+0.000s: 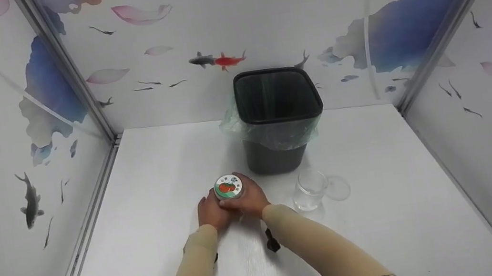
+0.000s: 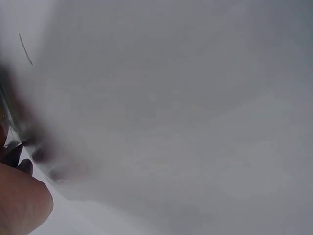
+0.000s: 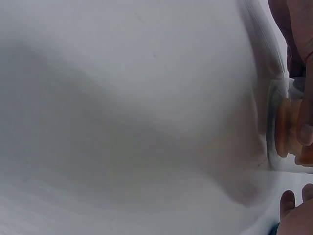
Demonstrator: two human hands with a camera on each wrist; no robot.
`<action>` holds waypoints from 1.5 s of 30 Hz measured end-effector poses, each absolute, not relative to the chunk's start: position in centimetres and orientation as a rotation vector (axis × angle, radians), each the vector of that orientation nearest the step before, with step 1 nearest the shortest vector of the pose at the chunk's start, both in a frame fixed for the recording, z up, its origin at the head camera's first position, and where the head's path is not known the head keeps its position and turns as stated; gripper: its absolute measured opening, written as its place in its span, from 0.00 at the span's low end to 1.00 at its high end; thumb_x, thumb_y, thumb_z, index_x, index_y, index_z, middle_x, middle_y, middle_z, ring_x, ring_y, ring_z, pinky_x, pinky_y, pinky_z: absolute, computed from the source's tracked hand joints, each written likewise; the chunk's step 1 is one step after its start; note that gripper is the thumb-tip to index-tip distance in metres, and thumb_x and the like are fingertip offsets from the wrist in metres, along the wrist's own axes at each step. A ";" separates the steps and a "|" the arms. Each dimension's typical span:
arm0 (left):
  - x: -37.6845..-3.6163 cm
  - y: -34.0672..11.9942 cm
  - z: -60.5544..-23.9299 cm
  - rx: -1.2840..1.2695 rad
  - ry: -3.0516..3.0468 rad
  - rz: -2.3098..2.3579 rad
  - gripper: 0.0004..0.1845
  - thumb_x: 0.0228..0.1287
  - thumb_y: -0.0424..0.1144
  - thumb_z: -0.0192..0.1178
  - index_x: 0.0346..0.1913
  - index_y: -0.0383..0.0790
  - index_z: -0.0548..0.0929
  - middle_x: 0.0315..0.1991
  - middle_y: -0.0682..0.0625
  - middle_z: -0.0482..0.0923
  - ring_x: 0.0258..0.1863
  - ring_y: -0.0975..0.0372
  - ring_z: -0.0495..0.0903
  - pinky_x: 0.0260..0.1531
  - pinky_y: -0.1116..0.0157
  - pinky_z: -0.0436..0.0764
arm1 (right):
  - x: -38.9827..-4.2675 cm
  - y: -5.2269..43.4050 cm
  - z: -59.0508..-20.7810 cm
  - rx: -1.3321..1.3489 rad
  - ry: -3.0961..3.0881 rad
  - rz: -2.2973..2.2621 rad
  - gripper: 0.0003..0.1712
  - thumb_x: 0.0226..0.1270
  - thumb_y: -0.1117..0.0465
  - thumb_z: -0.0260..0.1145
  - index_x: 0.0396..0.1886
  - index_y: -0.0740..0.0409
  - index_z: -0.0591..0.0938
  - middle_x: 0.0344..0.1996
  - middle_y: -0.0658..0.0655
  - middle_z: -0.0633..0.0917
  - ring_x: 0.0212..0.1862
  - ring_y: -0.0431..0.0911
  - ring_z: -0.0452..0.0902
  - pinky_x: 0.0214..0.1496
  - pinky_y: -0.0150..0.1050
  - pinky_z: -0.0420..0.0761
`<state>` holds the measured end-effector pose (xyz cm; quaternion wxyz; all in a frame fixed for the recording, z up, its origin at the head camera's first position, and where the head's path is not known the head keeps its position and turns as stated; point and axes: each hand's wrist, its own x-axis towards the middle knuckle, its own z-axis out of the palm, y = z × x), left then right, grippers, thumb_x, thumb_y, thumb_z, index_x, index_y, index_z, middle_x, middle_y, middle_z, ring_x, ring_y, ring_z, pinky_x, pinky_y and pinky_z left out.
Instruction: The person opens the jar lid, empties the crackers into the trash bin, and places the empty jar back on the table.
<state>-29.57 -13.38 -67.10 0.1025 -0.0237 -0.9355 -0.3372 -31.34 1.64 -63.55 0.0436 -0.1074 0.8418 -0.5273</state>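
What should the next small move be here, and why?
Perhaps loosen the printed lid with the right hand while the left hand steadies the jar: both hands are at it, and the lid covers the orange contents.

White tabletop (image 1: 172, 162), black bin (image 1: 275, 159) with greenish bag (image 1: 282, 135), clear cup (image 1: 308, 196); clear disc (image 1: 340, 188) beside it

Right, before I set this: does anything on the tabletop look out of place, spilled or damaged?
The liner on the bin looks slightly lopsided: in the head view it puffs out at the bin's left. No spill or damage shows around the jar or the clear cup.
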 end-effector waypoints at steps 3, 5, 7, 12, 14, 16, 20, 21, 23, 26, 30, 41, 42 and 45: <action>-29.6 -13.3 -67.1 -0.056 -2.768 -0.998 0.42 0.51 0.54 0.70 0.65 0.31 0.74 0.57 0.41 0.80 0.60 0.50 0.76 0.69 0.46 0.60 | -31.5 1.6 -63.7 -0.312 2.592 -1.604 0.64 0.37 0.39 0.85 0.74 0.52 0.67 0.62 0.49 0.77 0.63 0.42 0.71 0.68 0.41 0.67; -29.6 -13.3 -67.0 -0.051 -2.770 -1.009 0.42 0.52 0.54 0.70 0.66 0.31 0.73 0.58 0.41 0.79 0.61 0.50 0.76 0.69 0.46 0.59 | -31.5 1.6 -63.8 -0.307 2.601 -1.598 0.64 0.36 0.37 0.84 0.74 0.52 0.67 0.61 0.48 0.77 0.62 0.42 0.71 0.68 0.40 0.67; -29.5 -13.3 -67.0 -0.046 -2.771 -1.018 0.42 0.53 0.54 0.69 0.66 0.32 0.73 0.58 0.41 0.79 0.61 0.51 0.75 0.69 0.46 0.58 | -31.5 1.7 -63.8 -0.309 2.601 -1.601 0.64 0.35 0.37 0.85 0.74 0.52 0.68 0.61 0.48 0.77 0.62 0.42 0.72 0.68 0.40 0.68; -29.4 -13.2 -66.7 -0.025 -2.793 -1.021 0.41 0.53 0.54 0.69 0.67 0.32 0.73 0.59 0.42 0.79 0.62 0.51 0.74 0.70 0.47 0.58 | -31.6 1.8 -63.9 -0.328 2.614 -1.595 0.63 0.36 0.37 0.85 0.73 0.54 0.68 0.61 0.50 0.78 0.62 0.44 0.72 0.68 0.42 0.68; -29.3 -13.2 -66.6 -0.021 -2.806 -1.012 0.42 0.52 0.54 0.69 0.66 0.32 0.73 0.59 0.42 0.79 0.62 0.51 0.74 0.70 0.47 0.58 | -31.5 1.8 -63.9 -0.328 2.618 -1.593 0.63 0.36 0.38 0.84 0.73 0.53 0.68 0.61 0.50 0.78 0.62 0.44 0.72 0.68 0.43 0.68; -29.3 -13.3 -66.6 -0.017 -2.814 -0.997 0.42 0.52 0.54 0.69 0.66 0.31 0.73 0.58 0.41 0.79 0.61 0.50 0.75 0.70 0.47 0.58 | -31.5 1.7 -63.9 -0.331 2.617 -1.588 0.62 0.37 0.38 0.84 0.73 0.53 0.68 0.61 0.50 0.78 0.62 0.44 0.72 0.68 0.43 0.68; -29.3 -13.4 -66.4 -0.008 -2.814 -0.978 0.43 0.48 0.53 0.73 0.63 0.30 0.74 0.56 0.40 0.79 0.60 0.49 0.76 0.69 0.47 0.60 | -31.4 1.7 -63.9 -0.349 2.597 -1.608 0.60 0.38 0.39 0.84 0.73 0.51 0.69 0.59 0.48 0.78 0.61 0.43 0.73 0.67 0.43 0.69; -29.3 -13.4 -66.3 -0.006 -2.810 -0.974 0.42 0.48 0.52 0.74 0.63 0.30 0.74 0.56 0.40 0.79 0.59 0.49 0.76 0.69 0.47 0.60 | -31.4 1.7 -63.9 -0.350 2.594 -1.608 0.60 0.39 0.39 0.84 0.72 0.51 0.69 0.59 0.47 0.78 0.61 0.42 0.73 0.67 0.42 0.69; -29.2 -13.4 -66.3 -0.006 -2.802 -0.961 0.41 0.48 0.50 0.74 0.62 0.29 0.75 0.55 0.39 0.79 0.59 0.48 0.76 0.68 0.46 0.61 | -31.3 1.6 -63.9 -0.352 2.593 -1.611 0.59 0.39 0.40 0.84 0.72 0.50 0.69 0.59 0.47 0.78 0.61 0.42 0.73 0.67 0.42 0.69; -29.3 -13.4 -66.3 0.000 -2.786 -0.950 0.36 0.53 0.47 0.69 0.62 0.29 0.75 0.56 0.39 0.79 0.59 0.48 0.76 0.68 0.46 0.61 | -31.2 1.6 -63.8 -0.353 2.606 -1.600 0.60 0.39 0.40 0.84 0.73 0.51 0.68 0.60 0.48 0.78 0.62 0.42 0.72 0.68 0.42 0.68; -29.4 -13.2 -66.5 0.010 -2.763 -0.968 0.33 0.57 0.46 0.66 0.62 0.29 0.75 0.55 0.39 0.80 0.58 0.47 0.77 0.67 0.47 0.63 | -31.1 1.7 -63.6 -0.323 2.615 -1.586 0.62 0.39 0.39 0.84 0.74 0.52 0.67 0.62 0.50 0.77 0.63 0.44 0.71 0.68 0.43 0.68; -29.6 -13.1 -67.0 0.034 -2.729 -0.987 0.32 0.57 0.47 0.66 0.61 0.31 0.77 0.54 0.40 0.81 0.57 0.48 0.78 0.67 0.48 0.64 | -31.4 1.9 -63.8 -0.284 2.601 -1.628 0.63 0.33 0.39 0.86 0.72 0.53 0.70 0.61 0.49 0.77 0.62 0.43 0.72 0.68 0.42 0.68; -29.6 -13.1 -67.0 0.034 -2.726 -0.990 0.33 0.56 0.47 0.67 0.61 0.31 0.77 0.54 0.40 0.81 0.57 0.48 0.78 0.67 0.48 0.64 | -31.4 1.9 -63.8 -0.286 2.598 -1.638 0.62 0.33 0.39 0.86 0.71 0.52 0.70 0.60 0.48 0.78 0.61 0.43 0.72 0.68 0.42 0.68; -29.5 -13.1 -67.0 0.045 -2.726 -1.005 0.35 0.53 0.49 0.69 0.61 0.31 0.77 0.54 0.41 0.81 0.58 0.49 0.78 0.68 0.49 0.62 | -31.5 2.0 -63.9 -0.304 2.592 -1.649 0.60 0.32 0.39 0.87 0.69 0.49 0.73 0.57 0.45 0.79 0.60 0.41 0.73 0.67 0.42 0.69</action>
